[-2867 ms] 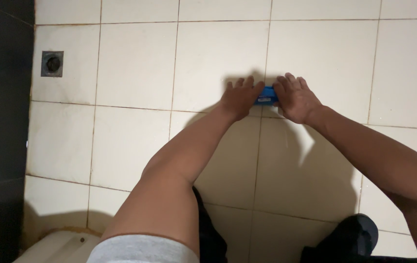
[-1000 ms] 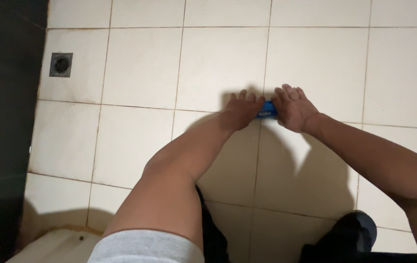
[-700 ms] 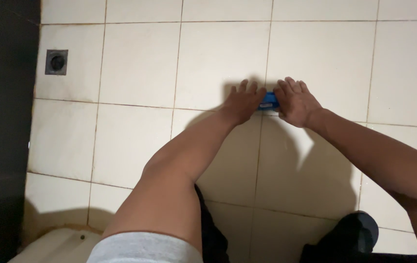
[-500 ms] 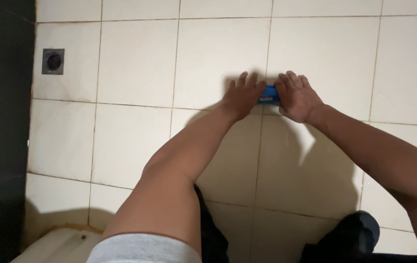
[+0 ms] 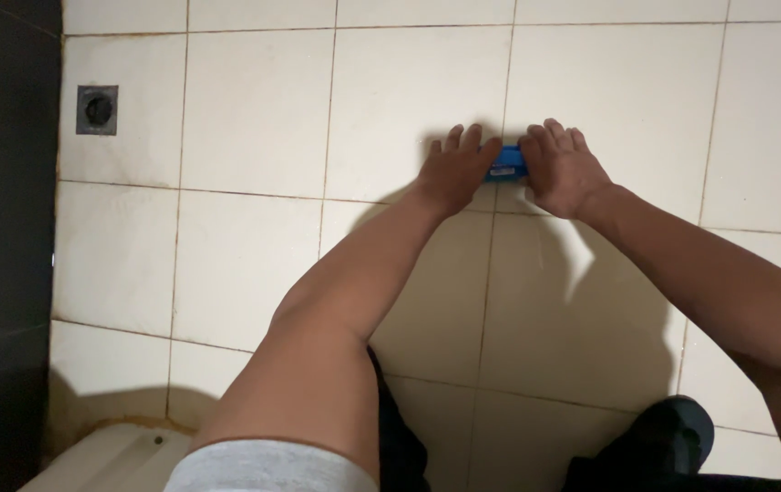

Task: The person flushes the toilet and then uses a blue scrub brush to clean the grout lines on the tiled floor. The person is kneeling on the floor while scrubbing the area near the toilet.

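A small blue object (image 5: 505,164) is pressed to the tiled floor (image 5: 254,109) between the left hand (image 5: 456,169) and right hand (image 5: 562,169), fingers flat

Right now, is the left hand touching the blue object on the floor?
Touching. The head view shows the left hand pressed against the blue object, fingers overlapping its left end; the right hand covers the other end.

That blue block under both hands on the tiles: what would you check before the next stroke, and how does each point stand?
1. Left hand on the blue block: ok, fingers touch its left end.
2. Right hand on the block: ok, presses its right end.
3. Block flat on the tiled floor: cannot tell, hands hide most of it.
4. Floor drain away from the hands: ok, far left.
5. Tiles ahead free of objects: ok.
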